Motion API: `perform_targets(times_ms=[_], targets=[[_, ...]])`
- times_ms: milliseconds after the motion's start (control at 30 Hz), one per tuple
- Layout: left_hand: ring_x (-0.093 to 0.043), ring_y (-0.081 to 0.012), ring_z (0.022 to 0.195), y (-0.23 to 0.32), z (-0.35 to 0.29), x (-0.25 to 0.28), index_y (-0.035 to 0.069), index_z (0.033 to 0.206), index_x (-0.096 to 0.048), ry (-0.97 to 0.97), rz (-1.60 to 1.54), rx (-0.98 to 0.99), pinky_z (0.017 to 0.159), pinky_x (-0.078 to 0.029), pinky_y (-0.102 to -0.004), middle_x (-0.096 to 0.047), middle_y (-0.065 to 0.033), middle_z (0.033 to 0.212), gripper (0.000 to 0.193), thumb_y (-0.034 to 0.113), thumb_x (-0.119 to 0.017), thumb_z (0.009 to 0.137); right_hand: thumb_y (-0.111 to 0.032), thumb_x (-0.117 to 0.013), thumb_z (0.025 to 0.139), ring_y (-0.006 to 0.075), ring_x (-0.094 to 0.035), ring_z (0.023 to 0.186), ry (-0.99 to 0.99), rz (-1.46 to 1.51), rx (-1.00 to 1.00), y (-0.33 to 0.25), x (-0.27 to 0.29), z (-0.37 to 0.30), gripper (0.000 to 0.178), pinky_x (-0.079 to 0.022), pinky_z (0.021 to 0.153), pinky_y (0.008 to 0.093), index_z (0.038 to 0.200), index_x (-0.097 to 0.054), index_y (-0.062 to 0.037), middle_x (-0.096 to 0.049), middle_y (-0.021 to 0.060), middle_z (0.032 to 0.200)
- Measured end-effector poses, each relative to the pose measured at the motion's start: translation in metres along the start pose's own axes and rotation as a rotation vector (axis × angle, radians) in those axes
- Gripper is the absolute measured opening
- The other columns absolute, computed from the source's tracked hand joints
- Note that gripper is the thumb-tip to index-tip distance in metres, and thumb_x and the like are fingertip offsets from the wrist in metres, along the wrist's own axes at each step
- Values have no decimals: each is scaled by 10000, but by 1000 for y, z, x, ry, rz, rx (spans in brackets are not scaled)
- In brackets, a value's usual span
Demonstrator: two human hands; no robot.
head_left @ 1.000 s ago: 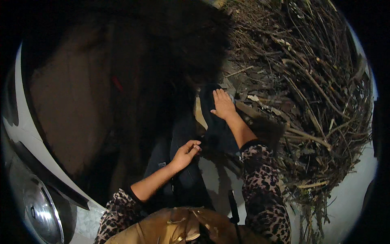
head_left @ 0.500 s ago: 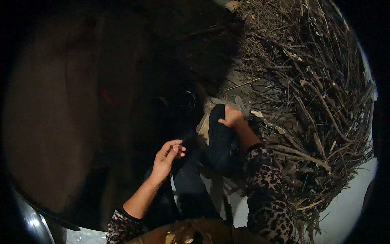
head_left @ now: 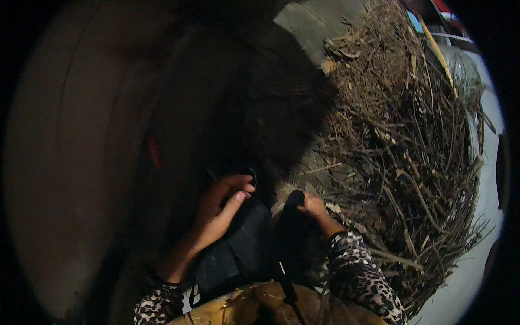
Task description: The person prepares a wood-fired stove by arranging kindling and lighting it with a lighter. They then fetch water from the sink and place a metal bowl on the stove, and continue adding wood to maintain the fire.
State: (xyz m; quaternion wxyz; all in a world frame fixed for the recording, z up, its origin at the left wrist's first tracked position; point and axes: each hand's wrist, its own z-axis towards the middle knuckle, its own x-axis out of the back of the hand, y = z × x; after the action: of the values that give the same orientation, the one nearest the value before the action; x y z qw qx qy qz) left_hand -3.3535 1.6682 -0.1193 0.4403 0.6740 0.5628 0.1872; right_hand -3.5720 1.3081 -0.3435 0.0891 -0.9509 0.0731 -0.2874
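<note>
My left hand (head_left: pixel 225 203) is held over my lap, its thumb and fingertips brought close together. Whatever they pinch, if anything, is too small or dark to make out. A thin, pale curved line shows in the dark just beyond the fingertips. On the right, my right hand (head_left: pixel 313 206) is closed against the rounded top of a dark cloth (head_left: pixel 293 203), which looks like a covered knee. Some of its fingers are hidden. Both forearms wear leopard-patterned sleeves. Brown-yellow patterned clothing (head_left: pixel 238 303) covers my front at the lower edge.
A large heap of dry sticks and twigs (head_left: pixel 401 162) fills the right side. Bare grey ground (head_left: pixel 314 27) shows at the top. A long yellowish stick (head_left: pixel 439 51) leans at the far right. A small red object (head_left: pixel 154 151) lies in deep shadow on the left.
The view has shifted, bringing more ground and the heap's far end into sight. My left hand has come up and slightly forward into shadow. The right hand stays on the dark cloth.
</note>
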Motion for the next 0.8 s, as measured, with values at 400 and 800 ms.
perform_targets(times_ms=[400,800], targets=[[-635,-208,874,-32,-110,-1,24,1133,-622,103,464,-617,780,-520,-324,-649,-104,946,220,84,-575,927,-492,-621,838,425,-588,1045,120,34,49,5,-16,16,682,-488,870,494,1255,-525,38,-603,261,1171],[-653,-134,886,-150,-255,-56,7,1056,-662,1024,225,-442,808,-518,-269,-677,-69,932,185,109,-532,971,-459,-538,864,477,-586,1022,57,61,458,66,-38,90,568,-469,861,517,1197,-561,0,-623,306,1098]])
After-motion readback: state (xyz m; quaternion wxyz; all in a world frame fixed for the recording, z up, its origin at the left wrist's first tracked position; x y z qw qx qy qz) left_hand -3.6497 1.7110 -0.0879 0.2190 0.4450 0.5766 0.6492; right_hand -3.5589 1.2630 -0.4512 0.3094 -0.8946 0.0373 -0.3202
